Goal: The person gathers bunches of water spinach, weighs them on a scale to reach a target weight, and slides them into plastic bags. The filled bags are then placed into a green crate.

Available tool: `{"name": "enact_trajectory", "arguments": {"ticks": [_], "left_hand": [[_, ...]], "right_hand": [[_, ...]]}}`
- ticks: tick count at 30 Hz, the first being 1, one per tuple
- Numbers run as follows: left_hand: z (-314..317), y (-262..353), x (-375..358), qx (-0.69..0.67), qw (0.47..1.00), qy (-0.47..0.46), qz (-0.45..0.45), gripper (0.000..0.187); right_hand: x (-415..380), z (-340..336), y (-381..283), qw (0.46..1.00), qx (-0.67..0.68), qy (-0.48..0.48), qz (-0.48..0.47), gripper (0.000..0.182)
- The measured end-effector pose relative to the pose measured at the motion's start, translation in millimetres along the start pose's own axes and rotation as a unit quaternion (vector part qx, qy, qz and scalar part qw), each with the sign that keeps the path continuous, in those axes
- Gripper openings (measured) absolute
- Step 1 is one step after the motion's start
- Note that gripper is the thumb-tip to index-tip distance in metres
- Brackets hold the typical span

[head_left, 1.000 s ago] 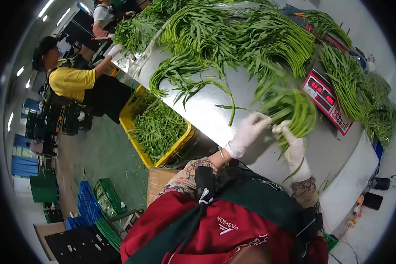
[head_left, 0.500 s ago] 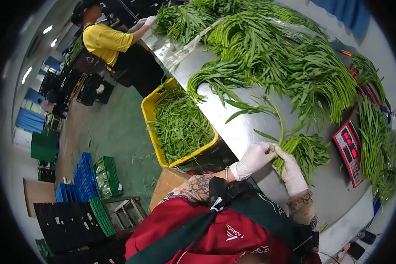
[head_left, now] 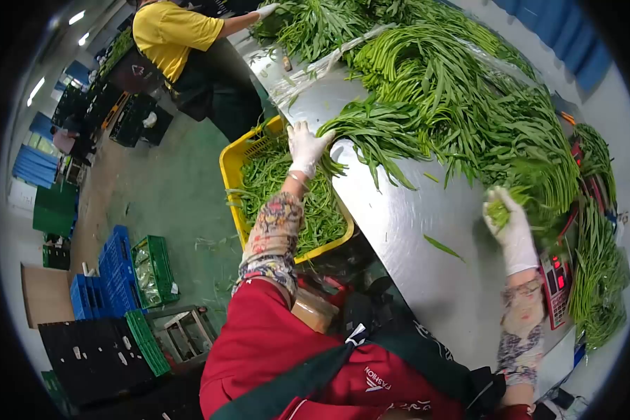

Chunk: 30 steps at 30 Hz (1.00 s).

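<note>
My left hand (head_left: 306, 148), in a white glove, has its fingers spread at the table's edge, over the yellow crate (head_left: 232, 183) and against the near end of a bunch of leafy greens (head_left: 378, 129). Whether it grips any stems is unclear. My gloved right hand (head_left: 505, 213) is closed round a small bunch of greens (head_left: 498, 212) at the right, just beside the red scale (head_left: 557, 290). A large pile of greens (head_left: 462, 105) covers the far part of the metal table (head_left: 420, 231). One loose leaf (head_left: 442, 247) lies on the metal.
A person in a yellow top (head_left: 171, 35) stands at the far left of the table, one gloved hand near the greens. More greens (head_left: 591, 280) lie beyond the scale. Blue crates (head_left: 124, 269), a green crate (head_left: 154, 271) and black crates (head_left: 94, 360) stand on the floor.
My hands were together over the small bunch and have moved apart, the left to the crate side, the right toward the scale with the bunch. The long stem between them is gone from there.
</note>
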<state>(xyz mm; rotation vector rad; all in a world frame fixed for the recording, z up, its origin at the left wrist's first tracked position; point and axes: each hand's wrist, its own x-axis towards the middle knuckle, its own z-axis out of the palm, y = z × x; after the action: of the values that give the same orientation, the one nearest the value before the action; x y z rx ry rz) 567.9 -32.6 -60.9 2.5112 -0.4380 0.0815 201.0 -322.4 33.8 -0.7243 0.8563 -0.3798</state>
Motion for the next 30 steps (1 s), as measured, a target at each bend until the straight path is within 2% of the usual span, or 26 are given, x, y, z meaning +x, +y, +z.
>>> {"name": "enact_trajectory", "arguments": {"ticks": [1, 3, 5, 7, 8, 9, 11, 13, 14, 17, 18, 21, 22, 25, 26, 27, 30], "left_hand": [[5, -7, 14, 0.058, 0.997, -0.049, -0.020, 0.089], [3, -11, 28, 0.082, 0.978, -0.183, -0.052, 0.089], [9, -18, 28, 0.083, 0.979, -0.186, -0.011, 0.083], [25, -26, 28, 0.069, 0.987, -0.142, 0.013, 0.073], [17, -12, 16, -0.013, 0.993, -0.113, -0.028, 0.058], [26, -15, 8, -0.094, 0.991, -0.095, -0.029, 0.047], [20, 3, -18, -0.155, 0.981, -0.094, -0.065, 0.042], [21, 15, -41, -0.117, 0.991, -0.059, -0.041, 0.037], [13, 29, -53, -0.127, 0.988, -0.059, -0.067, 0.035], [15, 36, -70, -0.171, 0.983, -0.008, -0.070, 0.036], [16, 38, -72, -0.211, 0.975, 0.006, -0.072, 0.038], [8, 49, -82, -0.326, 0.937, -0.012, -0.127, 0.039], [25, 37, -80, -0.371, 0.920, -0.031, -0.124, 0.044], [40, 35, -94, -0.497, 0.856, 0.014, -0.146, 0.052], [-3, 58, -106, -0.576, 0.802, -0.112, -0.109, 0.054], [12, 49, -111, -0.554, 0.824, -0.083, -0.088, 0.053], [-2, 67, -139, -0.635, 0.763, -0.091, -0.075, 0.050]], "right_hand": [[-3, 25, 21, 0.999, -0.005, -0.031, 0.021, 0.019], [-7, 73, 60, 0.998, -0.049, -0.019, 0.020, 0.022], [0, 111, 97, 0.992, -0.068, -0.056, -0.088, 0.021], [5, 143, 108, 0.984, -0.129, -0.110, -0.059, 0.012], [6, 157, 114, 0.983, -0.126, -0.128, -0.037, 0.016], [13, 174, 127, 0.970, -0.140, -0.155, -0.126, 0.018], [29, 183, 138, 0.955, -0.229, -0.186, -0.021, 0.019], [60, 186, 170, 0.940, -0.270, -0.201, -0.061, 0.021], [74, 186, 184, 0.933, -0.284, -0.209, -0.070, 0.021], [94, 192, 206, 0.924, -0.313, -0.203, -0.083, 0.022], [101, 190, 207, 0.909, -0.358, -0.205, -0.064, 0.025], [123, 177, 221, 0.907, -0.333, -0.256, -0.037, 0.033], [116, 177, 215, 0.901, -0.342, -0.264, -0.039, 0.035], [98, 176, 192, 0.891, -0.361, -0.260, 0.088, 0.037], [86, 174, 187, 0.891, -0.343, -0.281, 0.097, 0.040], [86, 170, 184, 0.868, -0.408, -0.265, 0.101, 0.042], [58, 160, 168, 0.880, -0.327, -0.321, 0.123, 0.039]]}}
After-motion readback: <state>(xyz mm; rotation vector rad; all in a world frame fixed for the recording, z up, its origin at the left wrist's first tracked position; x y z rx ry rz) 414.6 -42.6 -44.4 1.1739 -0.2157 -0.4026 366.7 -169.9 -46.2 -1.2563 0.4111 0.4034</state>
